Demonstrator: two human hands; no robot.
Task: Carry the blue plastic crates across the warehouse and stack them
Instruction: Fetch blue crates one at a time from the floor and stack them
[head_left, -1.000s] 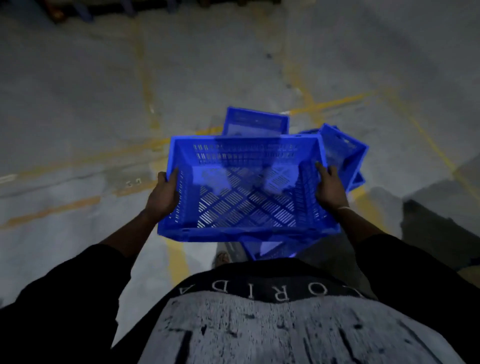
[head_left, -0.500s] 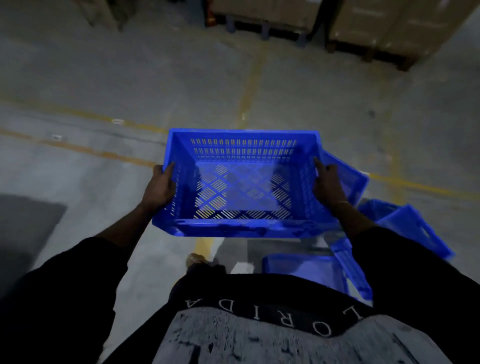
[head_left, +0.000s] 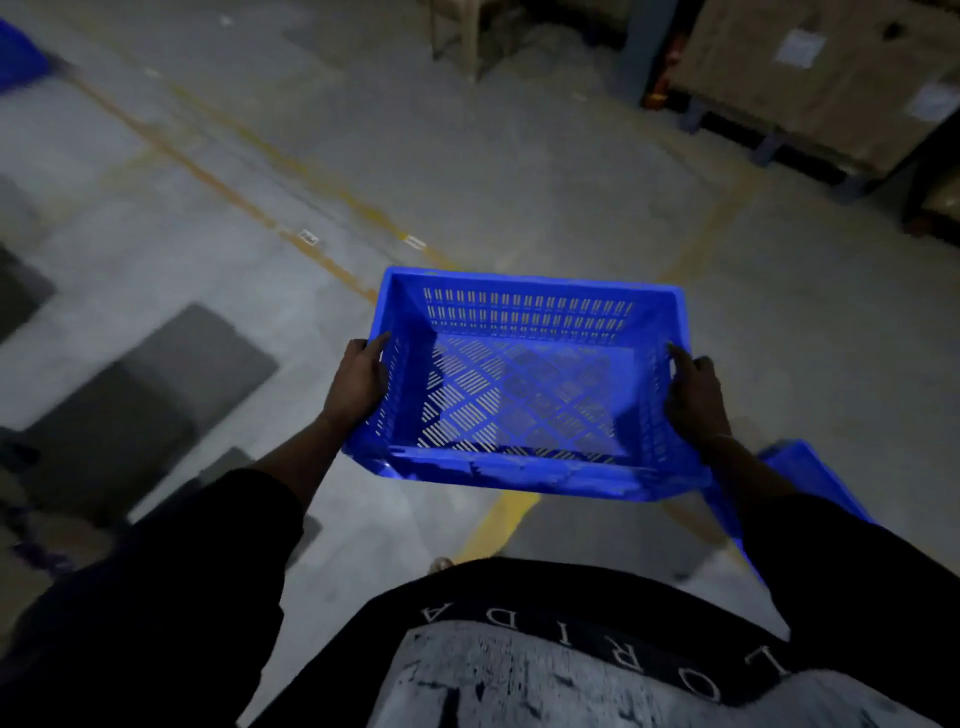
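Note:
I carry an empty blue plastic crate (head_left: 524, 384) with slotted walls and a lattice floor, held level in front of my waist above the concrete floor. My left hand (head_left: 358, 382) grips its left rim, thumb on top. My right hand (head_left: 693, 400) grips the right rim in the same way. Behind my right forearm, part of another blue crate (head_left: 802, 475) shows low on the floor. A blurred blue shape (head_left: 18, 57) sits at the far top left; what it is I cannot tell.
Yellow floor lines (head_left: 228, 192) cross the concrete. Cardboard boxes (head_left: 810, 67) on a pallet stand at the back right beside a blue post (head_left: 644, 47). A wooden frame (head_left: 460, 31) stands at the top centre. Dark grey mats (head_left: 156, 395) lie on the left.
I have turned left with the crate held the same way. The heap of other crates has slid out of view to the lower right; the pallet of boxes is nearer.

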